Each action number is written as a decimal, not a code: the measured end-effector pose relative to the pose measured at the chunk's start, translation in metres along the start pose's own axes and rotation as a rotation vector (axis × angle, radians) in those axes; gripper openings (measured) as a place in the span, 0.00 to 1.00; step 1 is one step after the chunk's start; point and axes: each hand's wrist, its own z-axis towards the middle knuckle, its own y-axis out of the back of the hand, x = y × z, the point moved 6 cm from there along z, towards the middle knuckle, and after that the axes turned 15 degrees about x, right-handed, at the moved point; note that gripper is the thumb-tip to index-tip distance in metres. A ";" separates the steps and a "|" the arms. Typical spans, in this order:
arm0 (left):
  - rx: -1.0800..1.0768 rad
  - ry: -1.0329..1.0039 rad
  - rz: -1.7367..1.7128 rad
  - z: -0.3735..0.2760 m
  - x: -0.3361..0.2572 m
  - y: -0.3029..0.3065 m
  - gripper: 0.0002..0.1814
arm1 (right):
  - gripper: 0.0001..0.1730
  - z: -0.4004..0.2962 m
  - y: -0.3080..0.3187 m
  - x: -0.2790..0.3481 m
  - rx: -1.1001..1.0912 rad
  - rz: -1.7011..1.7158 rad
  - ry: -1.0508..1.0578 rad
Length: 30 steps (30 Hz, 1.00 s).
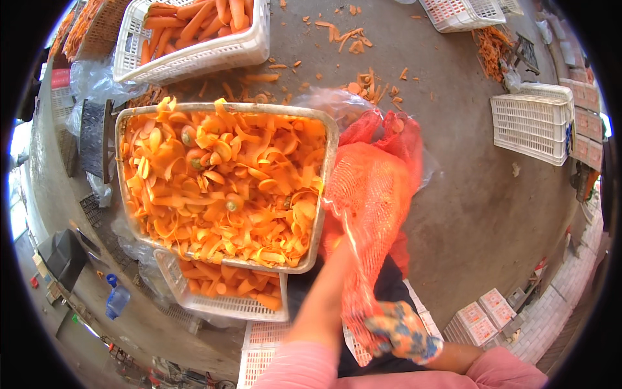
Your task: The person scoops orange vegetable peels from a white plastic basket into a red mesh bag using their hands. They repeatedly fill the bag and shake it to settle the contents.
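A red mesh bag point(374, 185) lies across my lap, right of a crate heaped with orange carrot peelings and cut ends point(228, 180). My right hand point(403, 333), in a patterned glove, is closed on the bag's gathered mesh near my body. The left forearm reaches into the bag; my left hand is hidden inside the mesh, so its fingers cannot be made out. Just left of the bag runs the worn rim of the peelings crate point(325, 160). Clear plastic film point(335, 99) shows behind the bag.
Whole carrots fill a white plastic crate point(252, 53) at the upper left; another crate of carrots point(233, 309) sits under the peelings crate. Stacked white crates point(529, 126) stand at right, printed boxes point(474, 323) at lower right. Carrot scraps point(357, 41) litter the concrete floor.
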 end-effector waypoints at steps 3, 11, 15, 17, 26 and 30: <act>-0.007 0.079 0.025 0.015 0.018 0.002 0.17 | 0.18 -0.005 0.023 0.051 -0.077 -0.543 0.330; -0.978 0.241 0.758 -0.163 -0.024 0.263 0.44 | 0.09 0.044 0.067 0.084 -0.579 0.207 0.545; -0.812 0.422 0.730 -0.139 0.028 0.320 0.55 | 0.05 0.085 0.043 0.063 -0.444 0.624 0.260; -0.697 0.448 0.811 -0.125 0.021 0.294 0.51 | 0.05 0.088 0.049 0.060 -0.534 0.625 0.258; -0.676 0.367 1.122 -0.120 0.084 0.232 0.20 | 0.03 0.097 0.030 0.062 -0.461 0.673 0.230; -0.961 0.151 0.648 -0.157 0.063 0.255 0.19 | 0.03 0.089 0.037 0.063 -0.468 0.689 0.271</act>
